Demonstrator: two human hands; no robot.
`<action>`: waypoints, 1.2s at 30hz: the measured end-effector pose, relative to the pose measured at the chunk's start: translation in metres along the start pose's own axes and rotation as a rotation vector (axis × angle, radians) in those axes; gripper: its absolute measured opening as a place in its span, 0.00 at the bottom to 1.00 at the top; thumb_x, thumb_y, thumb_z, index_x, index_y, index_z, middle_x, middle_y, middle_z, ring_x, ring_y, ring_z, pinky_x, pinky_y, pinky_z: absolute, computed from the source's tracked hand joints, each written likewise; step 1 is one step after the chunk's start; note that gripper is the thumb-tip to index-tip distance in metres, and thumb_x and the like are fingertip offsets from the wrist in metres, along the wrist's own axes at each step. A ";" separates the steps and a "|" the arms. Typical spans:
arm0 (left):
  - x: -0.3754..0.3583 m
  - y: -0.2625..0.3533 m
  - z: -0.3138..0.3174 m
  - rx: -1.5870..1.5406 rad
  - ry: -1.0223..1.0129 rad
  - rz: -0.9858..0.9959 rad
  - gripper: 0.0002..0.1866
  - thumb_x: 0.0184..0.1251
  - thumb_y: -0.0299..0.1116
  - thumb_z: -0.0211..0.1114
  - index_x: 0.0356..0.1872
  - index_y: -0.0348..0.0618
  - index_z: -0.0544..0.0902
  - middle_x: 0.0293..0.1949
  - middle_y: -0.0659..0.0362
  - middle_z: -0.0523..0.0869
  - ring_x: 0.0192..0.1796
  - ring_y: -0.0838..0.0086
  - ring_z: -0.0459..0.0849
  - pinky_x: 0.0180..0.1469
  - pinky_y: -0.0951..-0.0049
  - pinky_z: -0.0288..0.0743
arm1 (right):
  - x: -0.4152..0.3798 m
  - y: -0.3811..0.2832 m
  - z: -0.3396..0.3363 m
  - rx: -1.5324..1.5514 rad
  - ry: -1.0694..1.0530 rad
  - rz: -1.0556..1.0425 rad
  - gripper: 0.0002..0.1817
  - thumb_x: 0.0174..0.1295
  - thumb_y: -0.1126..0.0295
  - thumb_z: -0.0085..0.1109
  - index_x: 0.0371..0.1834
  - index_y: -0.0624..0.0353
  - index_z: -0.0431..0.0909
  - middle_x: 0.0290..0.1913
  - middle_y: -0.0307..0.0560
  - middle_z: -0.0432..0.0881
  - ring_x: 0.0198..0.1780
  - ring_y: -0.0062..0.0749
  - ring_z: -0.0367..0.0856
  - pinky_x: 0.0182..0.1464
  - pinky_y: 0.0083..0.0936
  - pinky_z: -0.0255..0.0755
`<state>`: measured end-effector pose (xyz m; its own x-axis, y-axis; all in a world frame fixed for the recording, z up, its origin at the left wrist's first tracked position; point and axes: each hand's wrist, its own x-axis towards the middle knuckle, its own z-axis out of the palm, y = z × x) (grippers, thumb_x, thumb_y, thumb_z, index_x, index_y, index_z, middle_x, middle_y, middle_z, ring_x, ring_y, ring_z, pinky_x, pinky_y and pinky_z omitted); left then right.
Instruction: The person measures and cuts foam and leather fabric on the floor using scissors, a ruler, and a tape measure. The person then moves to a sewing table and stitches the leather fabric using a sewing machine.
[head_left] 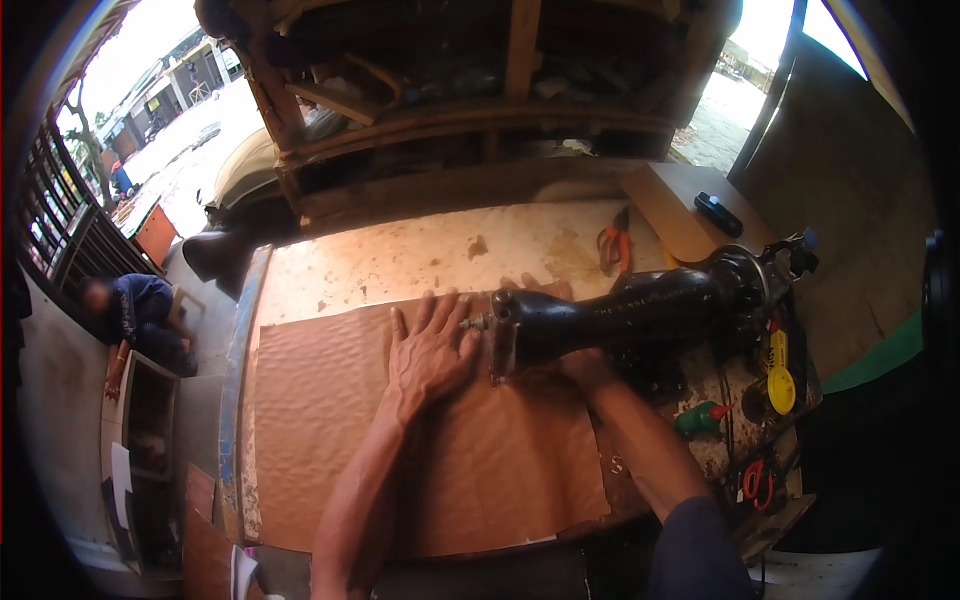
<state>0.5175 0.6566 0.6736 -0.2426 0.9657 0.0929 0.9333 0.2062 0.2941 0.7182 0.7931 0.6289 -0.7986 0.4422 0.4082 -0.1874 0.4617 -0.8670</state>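
A large brown sheet (320, 440) with a dimpled surface lies on the worktable, under the black sewing machine (620, 318). My left hand (432, 350) rests flat on the sheet just left of the machine's needle end, fingers spread and pointing away from me. My right forearm passes beneath the machine's arm. Most of my right hand (585, 368) is hidden behind the machine; a few fingertips seem to show beyond it, on the sheet's far part, but its grip cannot be made out.
Orange-handled scissors (614, 248) lie behind the machine. On the right are a green bottle (697, 419), a yellow round item (780, 390), red-handled scissors (757, 484) and a board (690, 200) bearing a black object (718, 214). A person (145, 310) sits at far left.
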 end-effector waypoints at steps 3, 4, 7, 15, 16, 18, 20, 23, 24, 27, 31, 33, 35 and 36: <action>0.006 -0.002 -0.002 0.008 -0.020 -0.003 0.34 0.75 0.52 0.48 0.80 0.54 0.63 0.82 0.62 0.59 0.85 0.61 0.49 0.83 0.39 0.34 | 0.012 0.004 -0.004 -0.677 -0.036 -0.067 0.38 0.67 0.40 0.49 0.81 0.35 0.61 0.84 0.41 0.55 0.84 0.44 0.53 0.77 0.72 0.47; 0.010 -0.004 -0.002 0.009 -0.022 0.000 0.34 0.75 0.52 0.48 0.80 0.54 0.63 0.82 0.62 0.59 0.85 0.61 0.49 0.83 0.39 0.34 | 0.017 0.006 -0.006 -1.316 -0.067 -0.099 0.38 0.68 0.40 0.48 0.81 0.36 0.61 0.84 0.41 0.55 0.84 0.44 0.52 0.76 0.73 0.46; 0.017 -0.008 -0.001 0.050 -0.018 0.016 0.35 0.76 0.52 0.47 0.80 0.54 0.62 0.83 0.63 0.58 0.85 0.62 0.48 0.83 0.40 0.33 | 0.028 -0.003 -0.002 -1.279 -0.059 -0.037 0.38 0.70 0.42 0.48 0.82 0.37 0.59 0.84 0.41 0.55 0.84 0.46 0.51 0.76 0.76 0.44; 0.040 -0.020 0.007 0.057 0.016 0.032 0.34 0.78 0.56 0.45 0.80 0.54 0.63 0.83 0.62 0.58 0.85 0.63 0.49 0.83 0.40 0.34 | 0.054 -0.004 -0.006 -1.187 -0.141 0.134 0.35 0.75 0.40 0.40 0.83 0.36 0.58 0.84 0.43 0.56 0.85 0.47 0.47 0.78 0.76 0.35; 0.044 -0.021 0.008 0.056 0.026 0.032 0.34 0.78 0.56 0.45 0.80 0.53 0.64 0.83 0.62 0.58 0.85 0.63 0.49 0.83 0.40 0.34 | 0.057 -0.002 -0.007 -1.186 -0.142 0.159 0.34 0.76 0.40 0.37 0.82 0.36 0.58 0.84 0.44 0.56 0.85 0.47 0.47 0.78 0.75 0.34; 0.048 -0.024 0.007 0.042 0.020 0.032 0.34 0.78 0.56 0.45 0.80 0.53 0.64 0.83 0.62 0.58 0.85 0.63 0.49 0.83 0.40 0.34 | 0.060 0.007 -0.010 -1.168 -0.135 0.147 0.33 0.77 0.42 0.36 0.82 0.36 0.59 0.84 0.44 0.57 0.85 0.46 0.48 0.78 0.74 0.35; 0.053 -0.025 0.004 0.029 0.018 0.034 0.34 0.78 0.55 0.44 0.79 0.52 0.64 0.83 0.62 0.58 0.85 0.63 0.49 0.83 0.40 0.34 | 0.064 0.011 -0.012 -1.153 -0.122 0.134 0.31 0.78 0.44 0.35 0.82 0.36 0.60 0.84 0.44 0.57 0.85 0.46 0.48 0.79 0.73 0.36; 0.061 -0.025 0.004 0.017 0.007 0.013 0.34 0.77 0.55 0.44 0.80 0.52 0.64 0.82 0.62 0.59 0.85 0.62 0.49 0.83 0.41 0.34 | 0.070 0.012 -0.014 -1.196 -0.103 0.108 0.30 0.79 0.47 0.37 0.82 0.36 0.60 0.83 0.43 0.58 0.84 0.44 0.50 0.79 0.72 0.37; 0.064 -0.026 0.006 0.048 0.015 0.006 0.34 0.79 0.57 0.43 0.80 0.55 0.63 0.83 0.63 0.59 0.85 0.63 0.50 0.83 0.40 0.36 | 0.073 0.012 -0.014 -1.176 -0.098 0.125 0.29 0.79 0.49 0.38 0.81 0.37 0.61 0.83 0.43 0.59 0.84 0.44 0.51 0.79 0.71 0.38; 0.072 -0.028 0.007 0.083 0.021 0.003 0.33 0.80 0.59 0.41 0.80 0.57 0.63 0.83 0.64 0.59 0.85 0.63 0.51 0.82 0.40 0.38 | 0.082 0.006 -0.014 -1.173 -0.089 0.160 0.29 0.78 0.52 0.40 0.81 0.38 0.62 0.82 0.43 0.61 0.83 0.43 0.54 0.79 0.70 0.40; 0.081 -0.034 0.008 0.088 0.020 0.005 0.34 0.80 0.58 0.43 0.80 0.57 0.63 0.82 0.64 0.59 0.84 0.62 0.52 0.82 0.40 0.38 | 0.087 0.013 -0.017 -1.189 -0.064 0.120 0.29 0.76 0.53 0.42 0.80 0.38 0.64 0.81 0.43 0.62 0.82 0.43 0.56 0.79 0.69 0.43; 0.085 -0.037 0.009 0.087 0.033 0.004 0.33 0.80 0.58 0.42 0.80 0.57 0.63 0.82 0.64 0.59 0.84 0.62 0.52 0.82 0.40 0.38 | 0.096 0.026 -0.018 -1.217 -0.082 0.129 0.29 0.76 0.54 0.42 0.80 0.38 0.64 0.81 0.43 0.62 0.82 0.43 0.56 0.79 0.69 0.43; 0.089 -0.037 0.008 0.089 0.032 0.009 0.33 0.81 0.57 0.42 0.80 0.56 0.63 0.82 0.63 0.59 0.85 0.62 0.51 0.83 0.40 0.38 | 0.101 0.032 -0.019 -1.245 -0.095 0.173 0.29 0.76 0.53 0.41 0.80 0.38 0.64 0.82 0.42 0.61 0.83 0.43 0.55 0.79 0.69 0.43; 0.091 -0.037 0.007 0.087 0.034 0.002 0.33 0.81 0.57 0.42 0.80 0.56 0.63 0.82 0.63 0.59 0.85 0.62 0.51 0.83 0.40 0.38 | 0.104 0.031 -0.019 -1.245 -0.100 0.168 0.29 0.76 0.53 0.41 0.80 0.38 0.64 0.82 0.42 0.61 0.83 0.43 0.55 0.79 0.69 0.43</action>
<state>0.4625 0.7381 0.6648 -0.2478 0.9606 0.1257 0.9530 0.2184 0.2100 0.6399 0.8683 0.6496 -0.8102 0.5309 0.2482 0.5420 0.8400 -0.0276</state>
